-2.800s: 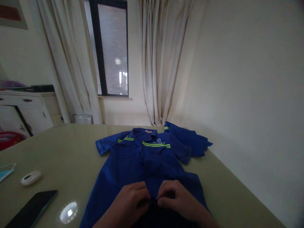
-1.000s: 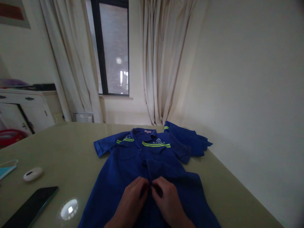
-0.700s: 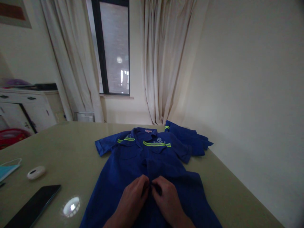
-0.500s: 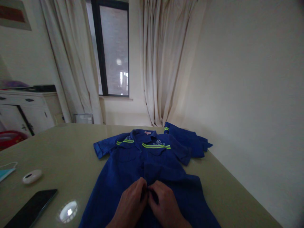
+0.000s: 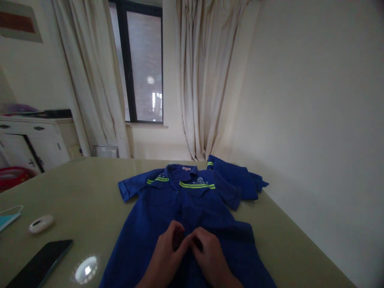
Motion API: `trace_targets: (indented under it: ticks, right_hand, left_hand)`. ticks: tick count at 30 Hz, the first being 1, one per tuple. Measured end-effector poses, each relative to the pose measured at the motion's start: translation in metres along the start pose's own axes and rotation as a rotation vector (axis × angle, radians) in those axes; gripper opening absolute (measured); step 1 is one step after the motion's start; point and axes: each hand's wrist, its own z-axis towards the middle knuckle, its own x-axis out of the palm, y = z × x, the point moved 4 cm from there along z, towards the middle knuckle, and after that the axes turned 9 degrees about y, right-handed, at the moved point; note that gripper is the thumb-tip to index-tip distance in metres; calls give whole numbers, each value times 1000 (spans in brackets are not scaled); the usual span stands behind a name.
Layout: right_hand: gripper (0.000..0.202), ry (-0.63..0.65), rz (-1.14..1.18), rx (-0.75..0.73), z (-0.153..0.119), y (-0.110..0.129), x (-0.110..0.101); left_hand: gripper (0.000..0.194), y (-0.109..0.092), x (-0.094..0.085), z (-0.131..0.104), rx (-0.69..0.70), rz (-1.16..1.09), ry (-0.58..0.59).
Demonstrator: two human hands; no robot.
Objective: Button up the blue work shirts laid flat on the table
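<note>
A blue short-sleeved work shirt [image 5: 162, 212] lies spread front side up, its collar away from me and yellow-green stripes across the chest. Over its lower front placket, both my hands meet. My left hand [image 5: 166, 252] has its index finger curled up and apart from the thumb, whose tip reaches the fingertips of my right hand. Thumb and fingers of my right hand [image 5: 210, 254] are pinched together at the placket edge. The fingers cover whatever bit of cloth or button lies between them.
Folded blue clothing [image 5: 231, 176] lies behind the shirt's right sleeve. On the table [image 5: 90, 192] at left are a phone [image 5: 40, 264], a small pale oval object [image 5: 41, 224] and a face mask [image 5: 9, 220]. A wall [image 5: 315, 140] borders the table's right side.
My left index finger has lifted away from its thumb, opening a gap. My right hand stays pinched in nearly the same place. The shirt has hardly moved.
</note>
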Motion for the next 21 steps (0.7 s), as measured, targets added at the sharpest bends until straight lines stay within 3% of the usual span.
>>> trace_targets:
  ticks: [6,10,15,18,21]
  right_hand:
    - [15,-50,-132,-39,-2,2,1]
    - [15,-92,18,-35,-1,8,-3]
    - [22,-112,353,88,8,-1,0]
    - [28,-69,547,185,13,-15,6]
    - [34,39,653,289,16,-25,11]
  left_hand:
    - [35,25,-5,11,-36,-306,-54]
    - [43,33,-8,16,-126,-441,-16]
    - [10,14,-9,13,6,-60,37]
    - [27,7,-7,7,103,180,28]
    - [28,2,-6,3,190,351,47]
